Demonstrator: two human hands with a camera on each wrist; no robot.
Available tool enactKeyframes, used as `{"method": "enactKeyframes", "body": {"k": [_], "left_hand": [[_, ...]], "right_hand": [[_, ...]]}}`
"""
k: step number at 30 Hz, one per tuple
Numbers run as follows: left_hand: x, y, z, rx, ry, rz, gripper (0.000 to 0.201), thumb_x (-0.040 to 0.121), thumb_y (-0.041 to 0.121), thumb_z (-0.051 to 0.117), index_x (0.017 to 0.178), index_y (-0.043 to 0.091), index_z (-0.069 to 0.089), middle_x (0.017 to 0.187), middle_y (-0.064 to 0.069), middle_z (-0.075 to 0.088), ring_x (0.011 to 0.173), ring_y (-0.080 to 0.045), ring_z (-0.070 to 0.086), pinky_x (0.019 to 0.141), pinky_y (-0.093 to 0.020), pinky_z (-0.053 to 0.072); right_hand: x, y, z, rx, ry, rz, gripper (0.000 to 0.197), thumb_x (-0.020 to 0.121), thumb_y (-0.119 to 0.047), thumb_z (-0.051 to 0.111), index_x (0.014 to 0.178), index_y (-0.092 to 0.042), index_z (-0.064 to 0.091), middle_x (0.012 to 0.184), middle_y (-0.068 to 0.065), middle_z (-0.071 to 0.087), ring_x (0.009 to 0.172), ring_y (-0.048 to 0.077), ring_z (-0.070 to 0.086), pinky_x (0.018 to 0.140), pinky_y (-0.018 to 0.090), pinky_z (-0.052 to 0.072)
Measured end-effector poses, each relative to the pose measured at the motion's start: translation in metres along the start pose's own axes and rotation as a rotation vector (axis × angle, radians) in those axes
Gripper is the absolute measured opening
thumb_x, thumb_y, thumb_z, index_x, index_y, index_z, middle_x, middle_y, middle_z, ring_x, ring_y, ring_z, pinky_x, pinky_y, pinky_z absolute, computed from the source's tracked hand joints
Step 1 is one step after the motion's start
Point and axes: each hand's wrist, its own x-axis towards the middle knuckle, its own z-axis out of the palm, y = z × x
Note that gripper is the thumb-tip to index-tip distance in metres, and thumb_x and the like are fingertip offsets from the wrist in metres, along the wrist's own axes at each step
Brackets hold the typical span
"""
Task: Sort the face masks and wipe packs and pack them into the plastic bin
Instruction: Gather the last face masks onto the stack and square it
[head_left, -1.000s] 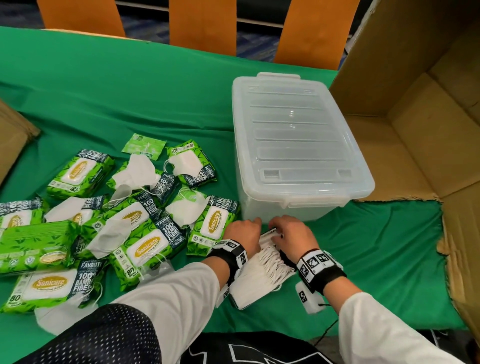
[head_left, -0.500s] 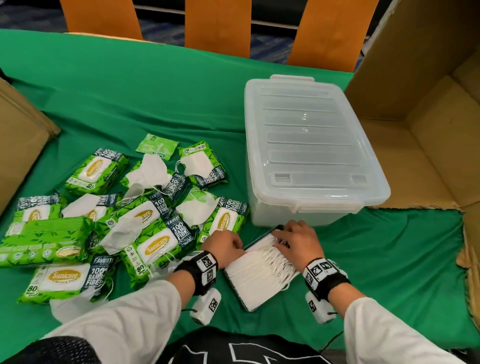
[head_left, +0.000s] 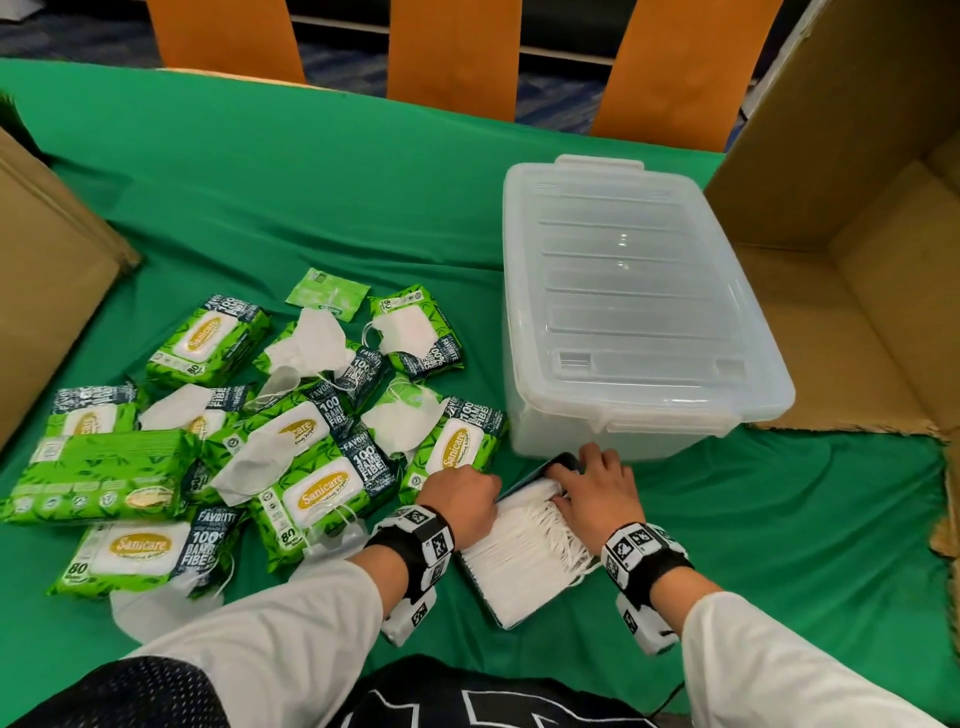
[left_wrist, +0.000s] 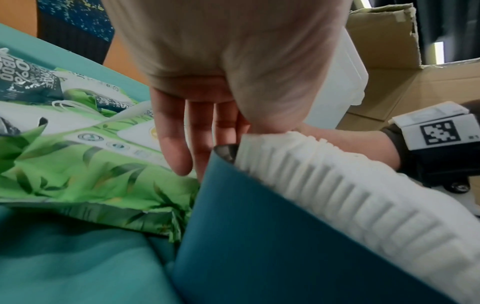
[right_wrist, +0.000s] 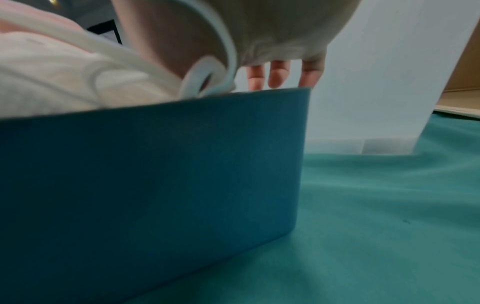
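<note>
A teal box (head_left: 498, 613) packed with white face masks (head_left: 524, 551) lies on the green cloth just before the clear plastic bin (head_left: 639, 312), whose lid is on. My left hand (head_left: 462, 501) holds the box's left side, fingers (left_wrist: 176, 144) down its outer wall (left_wrist: 259, 236) and thumb over the masks (left_wrist: 350, 195). My right hand (head_left: 592, 493) lies on the masks with its fingers (right_wrist: 278, 76) hooked over the box's far edge (right_wrist: 155, 174), next to the bin wall (right_wrist: 376, 82). Green wipe packs (head_left: 322, 499) and loose masks (head_left: 311, 343) lie mixed at the left.
A large open cardboard box (head_left: 857, 291) stands right of the bin, and a cardboard flap (head_left: 47, 291) reaches in from the left. Orange chair backs (head_left: 452, 52) line the table's far edge. Bare green cloth (head_left: 779, 519) stretches to my right.
My left hand has left the far end of the mask box and slid to its left side. My right hand stays at the far end.
</note>
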Motion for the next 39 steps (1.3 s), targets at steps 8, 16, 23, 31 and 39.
{"method": "enactKeyframes", "body": {"k": [8,16,23,31,39], "left_hand": [[0.005,0.001,-0.007,0.005,-0.072,-0.008,0.016,0.091,0.017,0.058,0.105,0.015,0.065,0.101,-0.013,0.068,0.093,-0.035,0.067,0.073,-0.037,0.051],[0.006,0.000,-0.005,-0.041,-0.087,-0.028,0.018,0.094,0.026,0.061,0.107,0.015,0.066,0.106,-0.013,0.068,0.096,-0.035,0.066,0.073,-0.035,0.050],[0.001,-0.009,0.002,-0.140,-0.087,-0.077,0.023,0.091,0.039,0.064,0.109,0.024,0.067,0.111,-0.009,0.068,0.098,-0.032,0.066,0.075,-0.032,0.049],[0.004,-0.010,0.000,-0.185,-0.115,-0.093,0.020,0.087,0.033,0.066,0.105,0.025,0.069,0.107,-0.006,0.070,0.096,-0.030,0.067,0.075,-0.031,0.052],[0.002,-0.011,0.003,-0.201,-0.093,-0.096,0.022,0.088,0.031,0.065,0.108,0.025,0.069,0.107,-0.007,0.069,0.097,-0.030,0.067,0.075,-0.030,0.050]], "right_hand": [[-0.001,0.011,0.015,0.308,-0.026,-0.009,0.035,0.103,-0.046,0.046,0.136,-0.039,0.037,0.116,0.003,0.061,0.085,0.027,0.066,0.071,0.037,0.054],[0.000,0.017,0.006,0.366,0.027,0.124,0.038,0.101,-0.061,0.044,0.129,-0.046,0.064,0.114,-0.002,0.076,0.103,0.027,0.070,0.083,0.034,0.055],[0.002,0.015,0.013,0.330,0.027,0.114,0.034,0.100,-0.058,0.046,0.129,-0.043,0.056,0.121,-0.005,0.071,0.104,0.024,0.068,0.076,0.033,0.050],[0.003,0.025,0.009,0.384,-0.018,0.031,0.019,0.102,-0.051,0.047,0.118,-0.041,0.045,0.102,-0.004,0.072,0.086,0.025,0.067,0.069,0.034,0.051],[0.003,0.019,0.005,0.354,0.008,0.052,0.020,0.099,-0.033,0.056,0.112,-0.040,0.042,0.086,-0.004,0.067,0.072,0.023,0.062,0.067,0.037,0.055]]}}
